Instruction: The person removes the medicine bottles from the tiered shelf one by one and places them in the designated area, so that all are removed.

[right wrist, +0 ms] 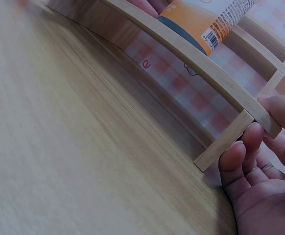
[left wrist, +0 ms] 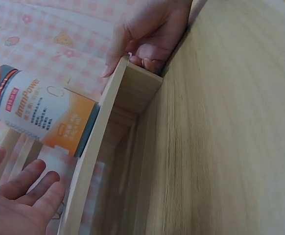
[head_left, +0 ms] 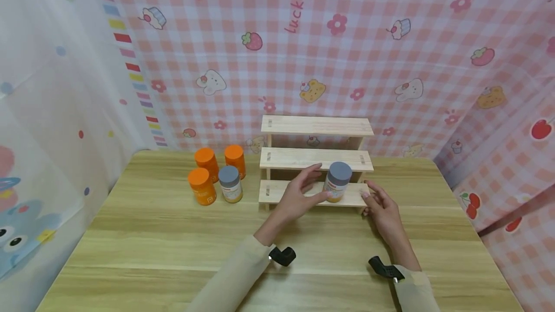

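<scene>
A supplement jar (head_left: 337, 182) with a grey-blue cap stands upright on the lowest step of a three-tier wooden shelf (head_left: 277, 189), toward its right end. My left hand (head_left: 298, 196) is just left of it, fingers spread and the thumb close to the jar; whether the thumb touches cannot be told. In the left wrist view the jar's orange and white label (left wrist: 47, 110) shows, with the left fingers (left wrist: 39, 191) apart from it. My right hand (head_left: 383, 211) grips the right end of the lowest step, thumb above the board and fingers (right wrist: 232, 156) curled below it.
Left of the shelf on the wooden table (head_left: 173, 254) stand several jars: orange ones (head_left: 202, 187) and one with a grey-blue cap (head_left: 230, 184). A pink checked cloth (head_left: 277, 71) hangs directly behind the shelf. The two upper tiers (head_left: 316, 125) rise behind the jar.
</scene>
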